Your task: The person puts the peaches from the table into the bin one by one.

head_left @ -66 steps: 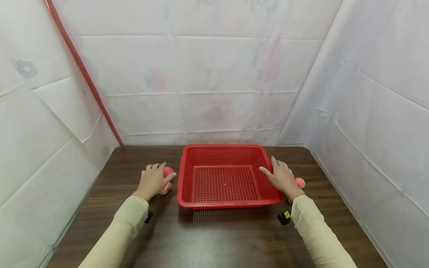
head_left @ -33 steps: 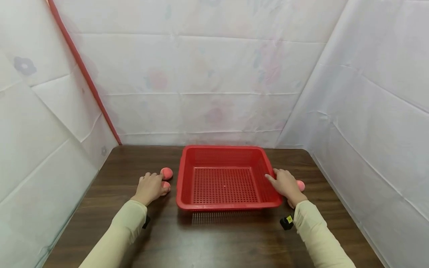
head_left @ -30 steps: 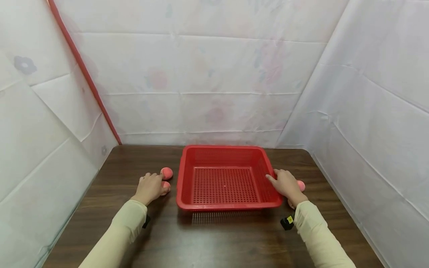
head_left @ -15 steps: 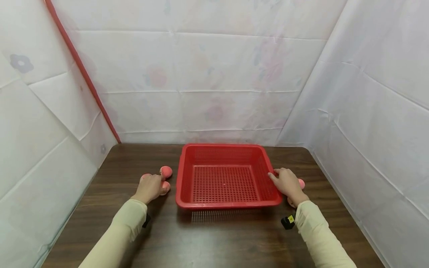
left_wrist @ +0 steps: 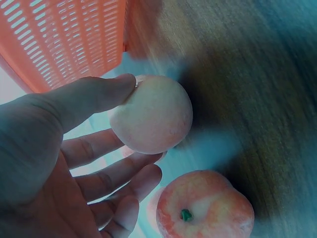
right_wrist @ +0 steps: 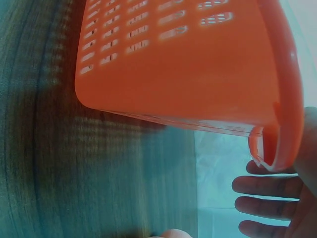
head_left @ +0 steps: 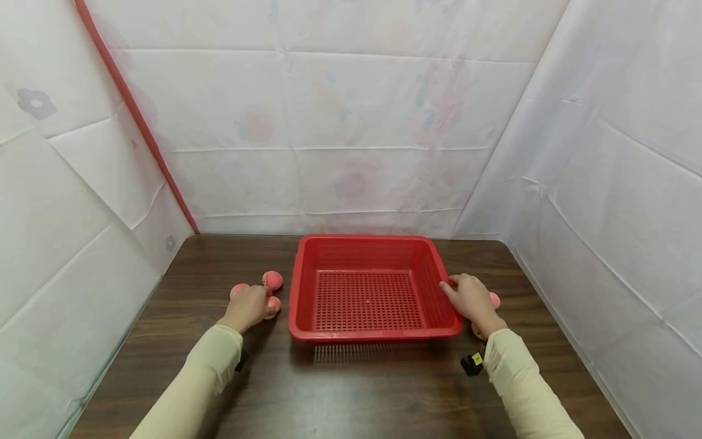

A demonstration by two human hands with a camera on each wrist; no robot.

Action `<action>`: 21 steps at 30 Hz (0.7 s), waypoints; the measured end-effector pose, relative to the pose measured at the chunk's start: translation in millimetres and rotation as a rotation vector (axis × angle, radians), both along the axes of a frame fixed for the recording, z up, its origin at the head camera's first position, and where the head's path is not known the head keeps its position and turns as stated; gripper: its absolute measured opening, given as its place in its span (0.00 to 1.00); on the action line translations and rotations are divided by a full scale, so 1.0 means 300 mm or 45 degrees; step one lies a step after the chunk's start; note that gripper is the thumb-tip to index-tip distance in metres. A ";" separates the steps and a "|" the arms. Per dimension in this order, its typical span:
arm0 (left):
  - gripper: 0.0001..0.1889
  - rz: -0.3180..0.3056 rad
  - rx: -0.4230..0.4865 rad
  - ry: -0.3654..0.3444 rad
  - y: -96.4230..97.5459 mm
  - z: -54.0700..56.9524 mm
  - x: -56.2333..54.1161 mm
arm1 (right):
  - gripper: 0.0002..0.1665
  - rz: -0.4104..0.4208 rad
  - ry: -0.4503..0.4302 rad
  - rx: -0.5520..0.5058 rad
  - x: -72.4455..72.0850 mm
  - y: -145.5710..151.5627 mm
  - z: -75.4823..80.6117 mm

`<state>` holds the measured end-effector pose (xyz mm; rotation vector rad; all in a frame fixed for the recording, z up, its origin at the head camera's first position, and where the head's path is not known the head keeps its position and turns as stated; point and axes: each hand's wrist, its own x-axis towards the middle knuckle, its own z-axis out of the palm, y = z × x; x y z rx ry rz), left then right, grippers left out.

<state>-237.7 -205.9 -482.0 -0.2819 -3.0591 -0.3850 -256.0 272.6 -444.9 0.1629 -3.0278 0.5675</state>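
Note:
My left hand [head_left: 245, 309] holds a pale pink peach [left_wrist: 153, 116] between thumb and fingers, close to the table. Another peach [head_left: 272, 280] lies just beyond it, and a third [head_left: 238, 289] shows past the knuckles. In the left wrist view, a peach with a green stem [left_wrist: 205, 206] sits below the held one. My right hand [head_left: 470, 300] is at the right rim of a red plastic basket [head_left: 362, 335], thumb on the rim and the other fingers outside and below it. The right wrist view shows those fingers [right_wrist: 267, 186] nearly straight; the thumb is hidden there.
Right of my right hand lies a peach [head_left: 494, 300], with another [head_left: 476, 330] partly hidden under the wrist. The basket's perforated floor [head_left: 367, 302] shows bare. White sheeting [head_left: 351, 122] walls the brown wooden table [head_left: 351, 396] behind and on both sides.
My left hand has drawn back from the farther peach to the nearer one, uncovering another peach behind its knuckles. My right hand's fingers have pulled in to the basket rim. The basket stays in place.

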 end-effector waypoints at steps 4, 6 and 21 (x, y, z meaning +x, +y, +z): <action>0.08 0.001 0.039 -0.045 0.004 -0.005 -0.007 | 0.26 0.020 0.040 0.010 -0.004 0.002 -0.004; 0.07 0.012 0.059 -0.086 0.006 -0.004 -0.010 | 0.26 0.022 0.046 0.014 -0.006 0.001 -0.006; 0.08 0.018 0.234 -0.150 0.015 0.048 -0.023 | 0.29 0.007 -0.027 0.037 -0.018 0.009 -0.002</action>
